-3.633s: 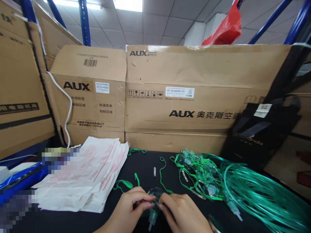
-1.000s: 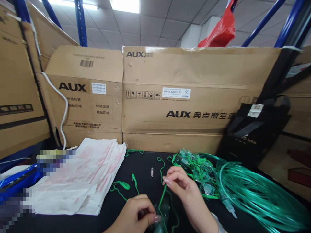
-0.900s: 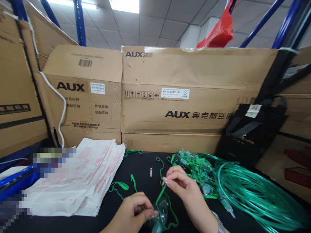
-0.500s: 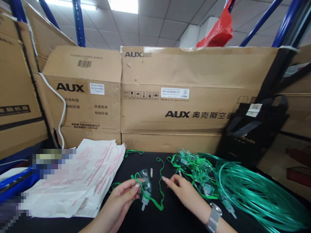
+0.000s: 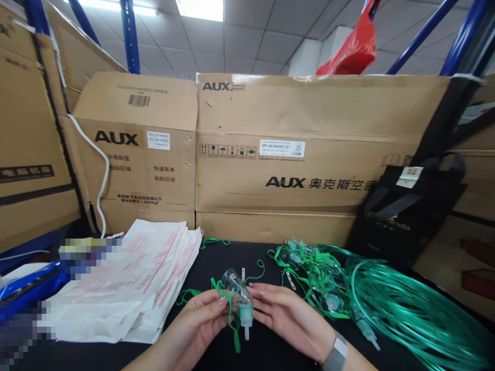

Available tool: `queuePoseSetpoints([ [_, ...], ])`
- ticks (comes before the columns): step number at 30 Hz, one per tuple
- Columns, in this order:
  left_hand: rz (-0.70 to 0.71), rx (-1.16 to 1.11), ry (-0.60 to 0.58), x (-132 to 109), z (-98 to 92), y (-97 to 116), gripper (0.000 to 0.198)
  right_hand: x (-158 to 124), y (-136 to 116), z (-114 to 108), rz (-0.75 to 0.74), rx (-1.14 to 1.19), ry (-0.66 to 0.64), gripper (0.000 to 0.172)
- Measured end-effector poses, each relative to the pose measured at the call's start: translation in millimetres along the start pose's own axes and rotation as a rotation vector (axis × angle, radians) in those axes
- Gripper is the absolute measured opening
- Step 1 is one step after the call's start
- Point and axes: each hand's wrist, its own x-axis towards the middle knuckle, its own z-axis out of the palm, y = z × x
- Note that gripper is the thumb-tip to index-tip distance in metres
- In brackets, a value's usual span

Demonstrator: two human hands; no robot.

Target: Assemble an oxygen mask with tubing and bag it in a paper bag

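Observation:
A clear mask (image 5: 236, 288) with a pale green connector (image 5: 246, 315) is held between my two hands, its spout pointing down. My left hand (image 5: 207, 317) grips the mask's left side, thumb and fingers pressed on it. A green elastic strap (image 5: 235, 335) hangs down beside the connector. My right hand (image 5: 284, 314) is closed on the mask's right edge, its palm turned inward. Behind the mask, a loose end of green strap (image 5: 261, 269) curls on the black table, near a small metal strip (image 5: 243, 274).
White printed bags (image 5: 127, 278) are stacked at the left. Tangled masks with green straps (image 5: 320, 278) and coiled green tubing (image 5: 410, 309) fill the right. Large cardboard boxes (image 5: 232, 180) stand behind, with a black bag (image 5: 390, 221) at the back right.
My right hand has moved left from the loose strap to the mask. The mask has turned, with its connector now further right, and the strap hangs lower beside it.

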Motion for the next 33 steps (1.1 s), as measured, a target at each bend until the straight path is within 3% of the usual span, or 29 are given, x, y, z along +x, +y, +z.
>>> queuePoseSetpoints([
  [2, -0.010, 0.028, -0.035, 0, 0.3, -2, 0.015, 1, -3, -5, 0.017, 0.001, 0.039, 0.025],
  [4, -0.013, 0.034, -0.032, 0, 0.3, -2, 0.016, -1, -4, -7, 0.183, -0.108, 0.067, 0.028],
  [7, 0.019, -0.004, 0.003, 0, 0.9, 1, 0.018, -5, 4, 2, 0.492, -0.288, 0.043, 0.067],
  [9, 0.040, -0.048, 0.035, 0, 1.7, 3, 0.018, -9, 11, 14, 0.546, -0.251, -0.024, 0.078],
  [13, 0.011, -0.102, 0.055, 0, 1.8, 5, 0.015, -9, 19, 30, 0.322, 0.009, -0.167, 0.059],
  [17, -0.043, -0.097, -0.064, -2, 2.7, 4, 0.013, -4, 12, 22, 0.098, 0.147, -0.074, 0.040],
  [19, -0.071, -0.084, -0.100, -4, 4.8, 4, 0.015, -3, 10, 18, 0.089, 0.169, -0.033, 0.033],
  [24, -0.068, -0.090, -0.124, -7, 8.6, 6, 0.017, -2, 19, 18, 0.176, 0.183, -0.071, 0.025],
  [28, 0.014, -0.045, -0.076, -4, 6.8, 3, 0.012, 2, 22, 10, 0.046, 0.201, 0.071, 0.019],
  [31, -0.020, -0.033, 0.004, -1, 4.5, 1, 0.009, 5, 13, -1, -0.006, 0.220, 0.215, 0.021],
  [33, -0.050, -0.040, 0.042, 0, 3.0, 1, 0.012, 6, 2, -10, -0.055, 0.224, 0.297, 0.010],
])
